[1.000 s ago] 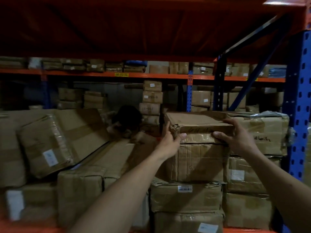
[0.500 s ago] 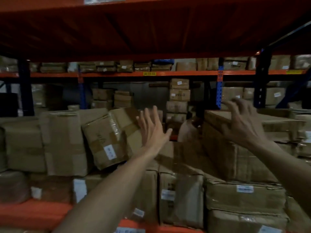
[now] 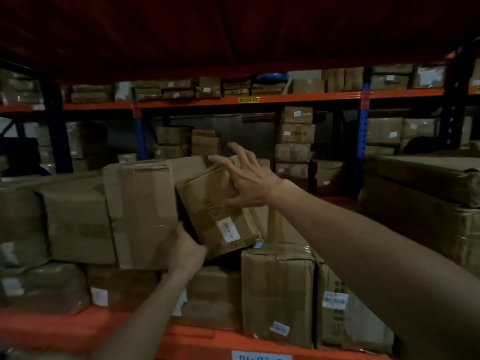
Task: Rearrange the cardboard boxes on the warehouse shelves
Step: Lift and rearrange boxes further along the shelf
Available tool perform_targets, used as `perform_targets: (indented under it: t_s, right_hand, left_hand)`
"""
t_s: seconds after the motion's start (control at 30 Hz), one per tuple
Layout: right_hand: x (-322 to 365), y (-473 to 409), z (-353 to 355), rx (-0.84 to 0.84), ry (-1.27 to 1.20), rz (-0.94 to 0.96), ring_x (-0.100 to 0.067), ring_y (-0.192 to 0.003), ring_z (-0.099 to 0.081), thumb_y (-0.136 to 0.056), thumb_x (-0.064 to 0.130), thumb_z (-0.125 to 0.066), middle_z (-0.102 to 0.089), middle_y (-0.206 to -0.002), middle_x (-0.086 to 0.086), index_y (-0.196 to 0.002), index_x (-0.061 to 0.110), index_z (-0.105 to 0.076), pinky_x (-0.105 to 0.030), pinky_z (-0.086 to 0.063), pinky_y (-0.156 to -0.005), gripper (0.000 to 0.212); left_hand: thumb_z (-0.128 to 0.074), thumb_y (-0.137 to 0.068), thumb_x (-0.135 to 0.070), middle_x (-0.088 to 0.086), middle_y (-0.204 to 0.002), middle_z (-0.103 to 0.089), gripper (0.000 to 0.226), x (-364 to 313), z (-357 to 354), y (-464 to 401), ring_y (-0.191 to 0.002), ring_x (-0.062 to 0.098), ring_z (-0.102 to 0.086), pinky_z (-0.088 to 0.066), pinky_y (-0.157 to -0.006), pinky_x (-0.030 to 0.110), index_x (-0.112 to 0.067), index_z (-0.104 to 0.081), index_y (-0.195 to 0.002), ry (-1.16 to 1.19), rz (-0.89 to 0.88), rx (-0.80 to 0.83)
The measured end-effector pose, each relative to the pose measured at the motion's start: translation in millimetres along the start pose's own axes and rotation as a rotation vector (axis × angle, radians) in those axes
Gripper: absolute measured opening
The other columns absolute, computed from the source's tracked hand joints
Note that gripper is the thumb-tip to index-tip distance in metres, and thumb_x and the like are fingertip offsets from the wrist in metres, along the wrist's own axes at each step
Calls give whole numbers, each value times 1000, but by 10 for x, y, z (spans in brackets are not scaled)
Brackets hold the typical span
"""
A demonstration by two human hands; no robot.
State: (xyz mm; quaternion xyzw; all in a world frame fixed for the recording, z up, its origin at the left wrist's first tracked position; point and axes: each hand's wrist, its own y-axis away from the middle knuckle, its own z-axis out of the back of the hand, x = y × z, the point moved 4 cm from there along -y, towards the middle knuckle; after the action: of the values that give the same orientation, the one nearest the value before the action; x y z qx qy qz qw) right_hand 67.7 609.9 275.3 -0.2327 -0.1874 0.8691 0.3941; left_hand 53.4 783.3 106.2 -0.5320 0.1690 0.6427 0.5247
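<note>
A taped cardboard box (image 3: 213, 211) with a white label leans tilted on the shelf pile, its top tipped left against a taller upright box (image 3: 141, 211). My left hand (image 3: 188, 249) grips the tilted box at its lower left corner, fingers tucked into the gap behind it. Fingers spread, my right hand (image 3: 249, 180) lies over the box's upper right edge, touching or just off the cardboard. Under the tilted box stands a plastic-wrapped carton (image 3: 278, 289).
More cartons fill the shelf at left (image 3: 78, 224) and a flat box tops a stack at right (image 3: 420, 175). The orange front beam (image 3: 220, 340) runs below. A blue upright (image 3: 362, 131) and further stocked racks stand behind. The upper deck hangs low overhead.
Both hands let go of the flat box on the right stack and moved left to the tilted box. My view swung left with them. The left hand closed on the box's lower corner.
</note>
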Motion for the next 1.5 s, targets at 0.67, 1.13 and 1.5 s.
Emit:
perform_targets:
  t_s: [0.67, 1.13, 1.5]
  right_hand:
    - [-1098, 1035, -103, -469, -666, -690, -15, -111, -54, -68, 52, -86, -50, -123, 5, -124, 31, -54, -30, -56, -83, 68]
    - [-1743, 3576, -397, -819, -673, -1375, -16, -89, -70, -85, 47, -74, -73, -86, 9, -100, 24, -77, -40, -59, -82, 27]
    - [-1927, 3455, -270, -400, -306, -1272, -22, -76, -64, -99, 36, -57, -67, -83, -2, -99, 15, -70, -41, -57, -70, 24]
  left_hand:
    - [-97, -44, -43, 1, -126, -64, 108, -834, -664, -310, -109, 20, -64, -52, -94, 45, -36, -48, -140, 649, 20, 385]
    - [-89, -62, -37, -4, -136, -55, 75, -2323, -2036, 524, -126, 19, -49, -47, -99, 39, -41, -57, -130, 100, -461, 572]
    - [-84, -72, -40, 1, -145, -46, 84, -2249, -1890, 676, -130, 24, -46, -43, -88, 32, -45, -39, -143, 4, -420, 526]
